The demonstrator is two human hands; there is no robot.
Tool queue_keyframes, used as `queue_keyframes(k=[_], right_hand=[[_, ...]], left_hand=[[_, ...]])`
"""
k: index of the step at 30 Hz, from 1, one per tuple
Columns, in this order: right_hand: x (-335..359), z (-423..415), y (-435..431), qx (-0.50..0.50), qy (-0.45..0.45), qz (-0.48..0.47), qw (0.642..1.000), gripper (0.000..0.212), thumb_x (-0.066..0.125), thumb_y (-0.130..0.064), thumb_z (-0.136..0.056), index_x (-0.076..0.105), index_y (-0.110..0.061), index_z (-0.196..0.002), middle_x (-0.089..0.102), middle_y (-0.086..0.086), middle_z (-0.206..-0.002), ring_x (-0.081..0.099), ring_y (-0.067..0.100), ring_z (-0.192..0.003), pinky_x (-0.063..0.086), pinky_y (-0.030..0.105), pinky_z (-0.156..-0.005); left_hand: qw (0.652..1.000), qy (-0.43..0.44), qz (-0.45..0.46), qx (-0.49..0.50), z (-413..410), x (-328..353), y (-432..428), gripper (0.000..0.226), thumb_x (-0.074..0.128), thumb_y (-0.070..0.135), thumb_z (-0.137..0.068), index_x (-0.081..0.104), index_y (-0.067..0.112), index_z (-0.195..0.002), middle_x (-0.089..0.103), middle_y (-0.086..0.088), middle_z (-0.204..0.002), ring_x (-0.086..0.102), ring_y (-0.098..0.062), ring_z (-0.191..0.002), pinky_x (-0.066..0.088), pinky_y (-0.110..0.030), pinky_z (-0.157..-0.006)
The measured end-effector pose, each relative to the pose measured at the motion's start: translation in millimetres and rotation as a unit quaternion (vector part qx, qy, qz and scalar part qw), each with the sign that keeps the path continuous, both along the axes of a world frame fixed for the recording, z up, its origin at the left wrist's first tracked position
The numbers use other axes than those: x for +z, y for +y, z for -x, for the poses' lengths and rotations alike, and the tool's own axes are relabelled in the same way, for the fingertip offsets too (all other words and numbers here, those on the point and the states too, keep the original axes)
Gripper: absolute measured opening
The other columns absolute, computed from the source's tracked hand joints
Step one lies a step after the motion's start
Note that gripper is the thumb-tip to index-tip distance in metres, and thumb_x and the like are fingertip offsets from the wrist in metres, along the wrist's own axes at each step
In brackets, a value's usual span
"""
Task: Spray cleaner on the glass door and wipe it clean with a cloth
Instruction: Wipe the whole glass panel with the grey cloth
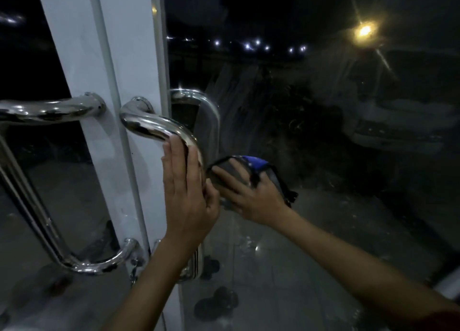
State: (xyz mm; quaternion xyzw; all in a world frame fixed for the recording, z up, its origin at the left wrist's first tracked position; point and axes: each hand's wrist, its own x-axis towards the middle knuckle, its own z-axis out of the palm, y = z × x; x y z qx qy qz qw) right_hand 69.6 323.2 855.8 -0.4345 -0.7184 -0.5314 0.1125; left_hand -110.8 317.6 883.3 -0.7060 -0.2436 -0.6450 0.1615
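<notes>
On my feed, the left hand lies against the curved, polished chrome pull handle of the right-hand door. Its fingers are straight and run up along the bar, with the thumb on the bar's right side, so it rests on the handle without wrapping round it.

The right hand is spread flat, with its fingers apart and fairly straight. It presses a dark grey cloth with a bright blue patch against the dark glass door pane. The cloth sits between the palm and the glass, close to the pane's left edge and just to the right of the handle. Some of the fabric spills out past the hand's upper and right sides. I cannot tell whether any finger is hooked into a fold.

Pale streaks of smear run upward on the glass above the cloth. The white door frame stands along the pane's left edge. A second chrome pull handle is fixed to the neighbouring door on the left. In the glass, an orange lamp glows near the upper right corner, and a row of small white lights shows higher up. A red sleeve edge shows on the right arm.
</notes>
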Motion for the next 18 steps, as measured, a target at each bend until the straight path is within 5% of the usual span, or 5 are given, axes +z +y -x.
queue_keyframes(k=[2, 10, 14, 18], right_hand=[[7, -33, -18, -0.009, 0.012, -0.042, 0.999, 0.042, 0.036, -0.040, -0.101, 0.043, -0.029, -0.141, 0.032, -0.001, -0.153, 0.023, 0.034, -0.144, 0.034, 0.044, -0.094], [75, 6, -1, -0.071, 0.219, -0.132, 0.964, 0.060, 0.048, -0.050, -0.091, 0.039, -0.029, -0.147, 0.034, 0.006, -0.155, 0.018, 0.041, -0.141, 0.005, 0.064, -0.112], [12, 8, 0, -0.004, 0.123, -0.041, 0.992, 0.054, 0.054, -0.046, -0.092, 0.047, -0.029, -0.142, 0.035, 0.001, -0.155, 0.022, 0.036, -0.143, 0.028, 0.053, -0.101], [-15, -42, -21, -0.002, 0.059, -0.010, 0.998, 0.050, 0.033, -0.043, -0.099, 0.037, -0.029, -0.147, 0.023, -0.002, -0.159, 0.007, 0.032, -0.149, 0.035, 0.047, -0.095]], left_hand=[[1.000, 0.006, 0.000, -0.005, -1, -6, -1, 0.093, 0.053, -0.007, -0.080, -0.002, 0.013, -0.152, -0.013, 0.001, -0.159, -0.003, -0.025, -0.147, 0.011, -0.051, -0.118], [0.998, 0.009, -0.010, 0.064, -6, -15, -3, 0.086, 0.049, -0.005, -0.082, -0.001, 0.008, -0.151, -0.011, -0.004, -0.160, 0.001, -0.028, -0.147, 0.016, -0.052, -0.117], [0.996, 0.023, -0.010, 0.081, -6, -18, -4, 0.089, 0.051, -0.007, -0.080, -0.001, 0.006, -0.151, -0.011, -0.006, -0.159, 0.001, -0.028, -0.147, 0.016, -0.052, -0.117], [0.996, 0.023, -0.016, 0.090, -6, -23, -3, 0.090, 0.051, -0.006, -0.079, -0.001, 0.007, -0.151, -0.011, -0.005, -0.159, 0.001, -0.026, -0.148, 0.015, -0.049, -0.118]])
